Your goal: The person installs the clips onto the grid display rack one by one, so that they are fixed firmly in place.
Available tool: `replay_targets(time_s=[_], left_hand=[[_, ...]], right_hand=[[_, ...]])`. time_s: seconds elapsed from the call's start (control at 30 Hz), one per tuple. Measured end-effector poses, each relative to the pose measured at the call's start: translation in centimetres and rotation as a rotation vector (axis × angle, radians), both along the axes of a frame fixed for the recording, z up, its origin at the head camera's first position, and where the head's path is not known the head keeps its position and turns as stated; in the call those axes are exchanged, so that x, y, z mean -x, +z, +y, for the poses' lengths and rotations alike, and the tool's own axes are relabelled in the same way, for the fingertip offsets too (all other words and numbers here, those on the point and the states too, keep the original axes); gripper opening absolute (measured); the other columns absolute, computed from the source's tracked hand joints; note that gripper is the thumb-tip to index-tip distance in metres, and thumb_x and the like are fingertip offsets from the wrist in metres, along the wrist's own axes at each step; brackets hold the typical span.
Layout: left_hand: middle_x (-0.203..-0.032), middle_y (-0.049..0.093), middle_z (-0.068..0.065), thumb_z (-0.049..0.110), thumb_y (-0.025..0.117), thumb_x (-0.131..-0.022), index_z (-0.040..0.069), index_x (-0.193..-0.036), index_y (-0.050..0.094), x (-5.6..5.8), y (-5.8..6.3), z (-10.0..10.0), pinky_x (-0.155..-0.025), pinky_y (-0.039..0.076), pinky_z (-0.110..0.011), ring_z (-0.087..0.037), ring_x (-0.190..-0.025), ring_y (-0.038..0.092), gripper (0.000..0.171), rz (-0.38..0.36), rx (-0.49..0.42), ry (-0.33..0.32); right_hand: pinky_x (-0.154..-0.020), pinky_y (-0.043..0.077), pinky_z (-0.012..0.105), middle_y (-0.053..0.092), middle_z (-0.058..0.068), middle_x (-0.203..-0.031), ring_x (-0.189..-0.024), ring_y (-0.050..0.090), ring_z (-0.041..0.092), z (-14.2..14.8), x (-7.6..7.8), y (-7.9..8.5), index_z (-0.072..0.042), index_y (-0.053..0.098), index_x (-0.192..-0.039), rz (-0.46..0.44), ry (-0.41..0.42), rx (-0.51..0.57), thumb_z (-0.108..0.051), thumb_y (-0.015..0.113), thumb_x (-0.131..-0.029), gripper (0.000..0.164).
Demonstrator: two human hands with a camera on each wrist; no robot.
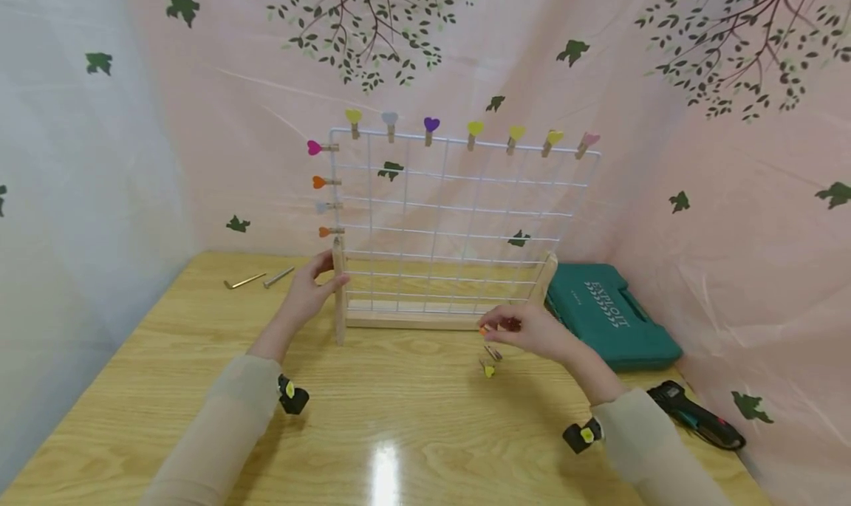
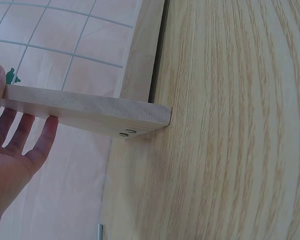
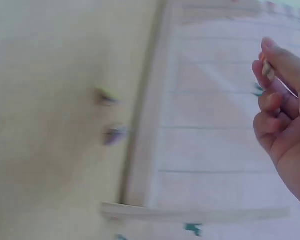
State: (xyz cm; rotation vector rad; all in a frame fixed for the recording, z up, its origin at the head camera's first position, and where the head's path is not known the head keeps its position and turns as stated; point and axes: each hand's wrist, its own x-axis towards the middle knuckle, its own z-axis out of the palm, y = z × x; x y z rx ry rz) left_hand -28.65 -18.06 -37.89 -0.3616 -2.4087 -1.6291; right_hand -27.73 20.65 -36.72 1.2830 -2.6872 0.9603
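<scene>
A white wire grid (image 1: 459, 196) stands upright in a wooden frame (image 1: 412, 320). Heart-topped clothespins, such as a purple one (image 1: 431, 125) and a magenta one (image 1: 315, 148), are clipped along its top and left edges. My left hand (image 1: 311, 288) grips the frame's left wooden post (image 2: 90, 107), thumb on its edge and fingers against its outer side. Between thumb and forefinger, my right hand (image 1: 528, 329) pinches an orange-heart clothespin (image 3: 267, 68) in front of the frame's lower right. Below that hand, a yellow-heart clothespin (image 1: 489, 371) and another clothespin (image 1: 493, 353) lie on the table.
A green tool case (image 1: 608, 318) lies to the right of the frame, with a black power tool (image 1: 698, 415) in front of it. Two metal bolts or rods, one brass-coloured (image 1: 246, 280) and one silver (image 1: 278, 277), lie at the back left of the wooden table (image 1: 346, 432).
</scene>
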Motion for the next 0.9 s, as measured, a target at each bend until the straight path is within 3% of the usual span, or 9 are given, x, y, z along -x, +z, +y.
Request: replay_targets(time_s=[0.13,0.23,0.4,0.5,0.57,0.73,0.9], left_hand=[[-0.124,0.047,-0.023,0.014,0.059,-0.086,0.002,-0.132,0.037,0.2,-0.1,-0.1,-0.098,0.029,-0.054,-0.036,-0.119,0.038,0.053,0.009,0.000,-0.006],[-0.123,0.047,-0.023,0.015,0.059,-0.086,0.001,-0.132,0.037,0.3,-0.2,-0.1,-0.097,0.031,-0.054,-0.036,-0.119,0.039,0.053,0.019,0.002,-0.009],[-0.124,0.047,-0.023,0.014,0.059,-0.086,0.001,-0.133,0.036,0.2,-0.1,-0.1,-0.095,0.034,-0.053,-0.036,-0.118,0.040,0.054,0.024,0.011,-0.011],[-0.124,0.046,-0.023,0.014,0.059,-0.086,0.001,-0.133,0.035,0.1,0.0,-0.1,-0.095,0.035,-0.053,-0.036,-0.119,0.039,0.055,0.020,0.014,-0.010],[-0.125,0.046,-0.023,0.014,0.059,-0.086,0.001,-0.134,0.035,0.1,-0.1,-0.1,-0.094,0.035,-0.053,-0.036,-0.119,0.039,0.055,0.016,0.018,-0.009],[-0.125,0.046,-0.023,0.014,0.059,-0.086,0.002,-0.134,0.035,0.2,-0.1,-0.2,-0.094,0.036,-0.053,-0.036,-0.120,0.038,0.055,0.006,0.024,-0.006],[-0.125,0.046,-0.023,0.015,0.059,-0.086,0.002,-0.134,0.035,0.2,-0.1,-0.1,-0.093,0.037,-0.052,-0.036,-0.120,0.038,0.056,0.000,0.028,-0.004]], right_hand=[[-0.050,0.046,0.021,0.065,-0.004,-0.079,-0.059,0.056,0.005,1.2,-0.3,2.9,-0.016,0.066,-0.100,0.037,-0.181,0.147,-0.021,0.065,-0.080,0.020],[-0.053,0.049,0.020,0.066,0.004,-0.080,-0.061,0.060,0.007,2.1,-0.4,4.8,-0.008,0.063,-0.102,0.078,-0.263,0.315,-0.008,0.065,-0.079,0.023],[-0.061,0.051,0.019,0.065,0.009,-0.088,-0.069,0.062,0.012,3.4,-0.5,7.8,0.009,0.057,-0.100,0.040,-0.220,0.726,0.011,0.058,-0.079,0.021],[-0.069,0.052,0.021,0.063,0.009,-0.097,-0.078,0.062,0.014,3.9,-0.2,9.0,0.015,0.056,-0.097,-0.009,-0.194,0.945,0.011,0.054,-0.081,0.016],[-0.073,0.051,0.024,0.060,0.012,-0.100,-0.082,0.062,0.016,4.3,0.3,9.5,0.016,0.058,-0.095,-0.001,-0.228,1.047,0.008,0.056,-0.081,0.017],[-0.076,0.049,0.026,0.059,0.015,-0.098,-0.085,0.064,0.020,5.0,1.5,10.6,0.015,0.061,-0.100,0.062,-0.388,1.201,-0.001,0.065,-0.076,0.029],[-0.068,0.051,0.023,0.067,0.012,-0.088,-0.075,0.066,0.018,5.5,2.1,11.8,0.006,0.065,-0.098,0.087,-0.589,1.226,-0.011,0.074,-0.069,0.034]])
